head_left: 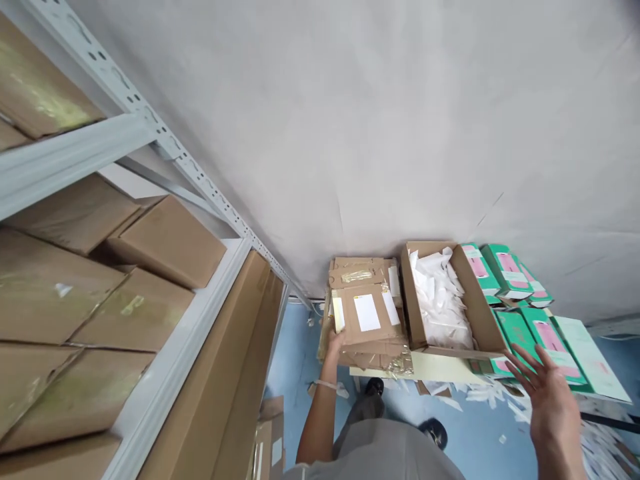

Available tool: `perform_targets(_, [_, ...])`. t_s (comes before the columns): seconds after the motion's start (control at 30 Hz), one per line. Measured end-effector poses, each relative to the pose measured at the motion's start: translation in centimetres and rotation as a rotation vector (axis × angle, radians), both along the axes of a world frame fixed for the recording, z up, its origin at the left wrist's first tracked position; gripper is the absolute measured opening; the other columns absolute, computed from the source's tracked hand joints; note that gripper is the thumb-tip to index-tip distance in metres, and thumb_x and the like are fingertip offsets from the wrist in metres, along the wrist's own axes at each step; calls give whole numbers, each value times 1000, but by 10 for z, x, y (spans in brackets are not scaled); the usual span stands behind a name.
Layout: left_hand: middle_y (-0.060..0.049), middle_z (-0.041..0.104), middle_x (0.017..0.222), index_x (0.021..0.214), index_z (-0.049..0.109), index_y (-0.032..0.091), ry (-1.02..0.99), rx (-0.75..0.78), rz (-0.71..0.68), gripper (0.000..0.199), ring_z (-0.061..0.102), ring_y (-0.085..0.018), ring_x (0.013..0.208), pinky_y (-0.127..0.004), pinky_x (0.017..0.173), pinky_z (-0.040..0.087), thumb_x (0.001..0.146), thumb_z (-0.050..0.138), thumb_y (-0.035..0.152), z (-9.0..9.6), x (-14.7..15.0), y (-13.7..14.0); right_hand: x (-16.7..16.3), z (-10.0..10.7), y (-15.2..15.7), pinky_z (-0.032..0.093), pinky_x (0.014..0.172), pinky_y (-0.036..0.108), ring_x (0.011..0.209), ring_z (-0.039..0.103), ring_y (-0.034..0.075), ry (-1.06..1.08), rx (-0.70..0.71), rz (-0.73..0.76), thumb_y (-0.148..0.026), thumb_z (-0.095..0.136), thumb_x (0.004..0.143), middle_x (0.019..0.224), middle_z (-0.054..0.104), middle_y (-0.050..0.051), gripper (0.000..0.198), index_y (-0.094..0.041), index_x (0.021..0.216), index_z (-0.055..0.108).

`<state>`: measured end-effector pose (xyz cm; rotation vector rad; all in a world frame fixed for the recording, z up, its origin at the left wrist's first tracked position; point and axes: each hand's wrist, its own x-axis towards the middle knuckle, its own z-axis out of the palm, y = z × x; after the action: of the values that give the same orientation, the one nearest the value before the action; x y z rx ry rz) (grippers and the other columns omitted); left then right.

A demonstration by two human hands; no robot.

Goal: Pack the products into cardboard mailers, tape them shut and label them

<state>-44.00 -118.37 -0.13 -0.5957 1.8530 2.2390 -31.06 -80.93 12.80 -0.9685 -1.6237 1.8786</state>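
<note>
My left hand [334, 347] grips the left edge of a flattened cardboard box [357, 337] with white labels on it, the thumb lying on top. Beneath it is a stack of more flattened cardboard [385, 360] with shiny tape at the edges. Fingers spread and holding nothing, my right hand [543, 383] hovers by the green boxes [517, 327] with pink panels. Between the hands sits an open carton [483, 303] full of crumpled white paper or packets [440, 293].
Metal shelving [165, 133] with stacked brown cartons [170, 240] rises on the left. A pale wall [375, 133] stands behind the table [430, 367]. Paper scraps [485, 393] litter the blue floor [300, 333]. A light green flat box [590, 353] lies at the right.
</note>
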Motion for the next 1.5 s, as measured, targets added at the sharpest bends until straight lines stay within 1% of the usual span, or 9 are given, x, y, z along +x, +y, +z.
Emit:
perform_targets(0.13, [-16,75,104,97,72,13,-71,-62,4,51,63,-38,117,-53,104,45,56,87,39,4,-12,1,10,-10,3,36,109,64,123,60,38,-19,-47,-73,-70,44,86,136,60,16,74,-23,143,50])
perform_targets(0.3, [-11,75,109,112,69,18,5,-40,-82,56,62,-31,120,-46,107,45,64,83,41,26,-22,14,0,-7,-11,38,109,60,120,61,34,-14,-64,25,-71,47,85,133,63,14,74,-24,142,51])
perform_targets(0.4, [-11,73,115,125,63,21,127,-83,-140,64,62,-30,121,-48,108,44,67,81,42,58,-19,19,-5,-2,-14,43,107,54,116,64,31,-4,-55,102,-71,50,84,130,65,13,72,-25,140,54])
perform_targets(0.6, [-10,67,128,137,53,23,296,-167,-144,67,62,-30,120,-48,109,44,78,75,43,151,8,13,1,6,4,45,105,49,114,65,29,12,-18,192,-68,53,84,130,66,10,69,-28,140,54])
perform_targets(0.73, [-10,68,127,136,55,22,357,-158,-151,64,64,-30,118,-46,108,45,79,74,44,193,31,38,15,17,22,44,107,50,116,64,29,41,5,228,-67,52,87,131,65,10,66,-28,141,53])
perform_targets(1.03, [-9,69,124,126,62,20,315,88,-460,60,62,-29,119,-40,105,47,74,78,45,206,80,196,82,41,83,41,109,49,129,55,31,70,98,149,-65,59,84,139,60,9,64,-31,138,57])
perform_targets(1.17, [-10,69,124,127,62,18,297,168,-697,63,62,-30,120,-42,107,46,73,80,43,202,98,276,138,43,123,38,111,45,134,48,30,66,177,-10,-62,63,82,141,58,8,63,-30,135,59])
perform_targets(1.37, [-10,70,124,131,58,21,170,234,-1009,67,61,-29,121,-43,104,49,71,80,43,190,145,402,242,34,183,53,87,40,105,64,28,49,173,-369,-57,70,77,120,68,11,66,-24,132,58])
perform_targets(1.5, [-8,70,124,127,61,25,132,226,-1226,60,61,-26,122,-41,105,50,73,79,42,182,181,477,307,24,213,53,85,39,97,66,26,51,186,-600,-53,73,74,109,70,9,64,-24,129,60])
